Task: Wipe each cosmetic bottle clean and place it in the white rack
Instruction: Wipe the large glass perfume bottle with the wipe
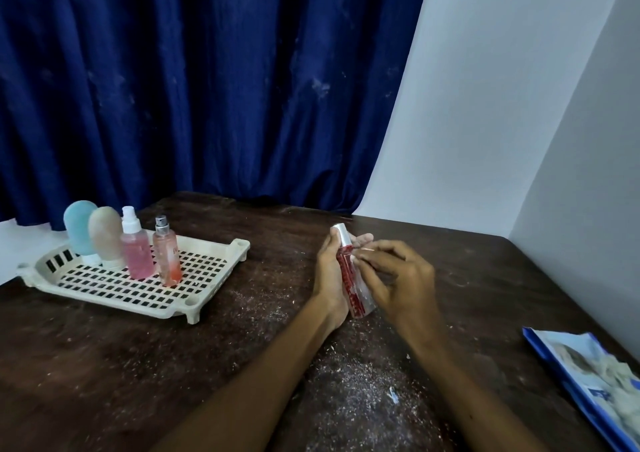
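- A deep blue pleated curtain (207,88) fills the back of my view, with a plain pale wall (502,105) to its right.
- Below them lies the dark brown wooden worktop (104,365), dusted with pale specks and shavings (346,392), thickest between the forearms.
- A white perforated plastic rack (192,308) sits at the worktop's far left.
- Four bottles stand upright in a row along the rack's back edge. From the left I see a blue-green rounded tube (79,226), a beige rounded tube (105,233), a pink spray bottle with a white nozzle (136,251) and a clear bottle of orange-pink liquid with a silver sprayer (167,254).
- A blue and white packet (588,375) lies at the right edge, well apart from the rack.
- The left hand (329,275) is at mid-worktop, its fingers wrapped around a slim red patterned bottle with a silver cap (346,268). The bottle is lifted clear of the rack, cap pointing away from me.
- The right hand (398,278) is against the bottle's side, fingers curled and pinching a thin pale strip (367,251). I cannot tell what it is.
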`<state>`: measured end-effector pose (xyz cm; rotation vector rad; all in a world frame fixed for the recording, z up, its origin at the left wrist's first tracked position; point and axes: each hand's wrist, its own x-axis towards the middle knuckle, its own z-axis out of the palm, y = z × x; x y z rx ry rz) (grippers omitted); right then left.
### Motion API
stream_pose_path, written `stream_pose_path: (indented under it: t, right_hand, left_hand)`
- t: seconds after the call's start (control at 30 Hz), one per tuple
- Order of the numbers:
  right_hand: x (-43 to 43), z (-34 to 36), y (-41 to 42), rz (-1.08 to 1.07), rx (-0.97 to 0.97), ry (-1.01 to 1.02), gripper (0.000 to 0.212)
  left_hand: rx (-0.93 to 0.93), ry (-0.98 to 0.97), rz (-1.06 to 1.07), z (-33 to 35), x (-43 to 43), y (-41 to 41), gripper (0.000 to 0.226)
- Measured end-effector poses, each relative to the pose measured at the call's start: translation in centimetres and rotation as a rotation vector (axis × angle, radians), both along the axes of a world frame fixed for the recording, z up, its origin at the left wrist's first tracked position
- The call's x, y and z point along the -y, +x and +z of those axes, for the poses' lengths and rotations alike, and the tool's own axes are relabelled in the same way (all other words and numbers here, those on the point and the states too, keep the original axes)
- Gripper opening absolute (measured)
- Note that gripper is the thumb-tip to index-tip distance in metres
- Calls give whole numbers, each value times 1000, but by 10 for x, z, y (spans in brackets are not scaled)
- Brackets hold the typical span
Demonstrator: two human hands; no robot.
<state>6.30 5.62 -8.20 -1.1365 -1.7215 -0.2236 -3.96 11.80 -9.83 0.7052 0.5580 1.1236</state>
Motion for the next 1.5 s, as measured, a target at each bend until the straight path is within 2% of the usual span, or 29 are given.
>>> stream_pose_path:
  t: [0.1, 0.3, 0.4, 0.47, 0.57, 0.73, 0.87, 1.0, 1.13, 1.27, 1.37, 1.5]
  right_hand:
    - [1, 1, -3, 10, 52, 54, 29]
    - [-4, 0, 1, -89, 27, 61, 25]
    - [-5, -1, 4, -57, 43, 42, 21]
    - [-4, -2, 3, -6, 75, 36, 24]
    - [-8, -4, 1, 33, 118, 22, 28]
    - [-9, -6, 15, -74, 124, -31, 26]
    - [-4, -9, 15, -10, 107, -14, 27]
    - [-9, -3, 4, -2, 86, -1, 25]
    - [-11, -7, 11, -80, 33, -39, 23]
    - [-6, -9, 10, -70, 47, -31, 19]
    - [-8, -4, 3, -53, 46, 38, 20]
    - [-13, 0, 4, -120, -61, 12, 22]
  left_hand:
    - [-26, 54, -7, -3, 1, 4, 69]
    - [-24, 137, 71, -6, -3, 8, 51]
    - [28, 110, -17, -4, -2, 6, 43]
    - [28, 82, -42, -7, -4, 4, 47]
    - [16, 50, -55, -9, -5, 3, 66]
    - [54, 47, -50, -8, -5, 4, 45]
    - [54, 46, -68, -10, -7, 4, 46]
    - [37, 48, -38, -11, -6, 4, 64]
    - [63, 69, -33, -5, 0, 5, 43]
    - [58, 53, -25, -8, -2, 3, 47]
    - [-4, 70, 7, -8, -1, 4, 63]
    - [-40, 139, 49, -5, 3, 5, 48]
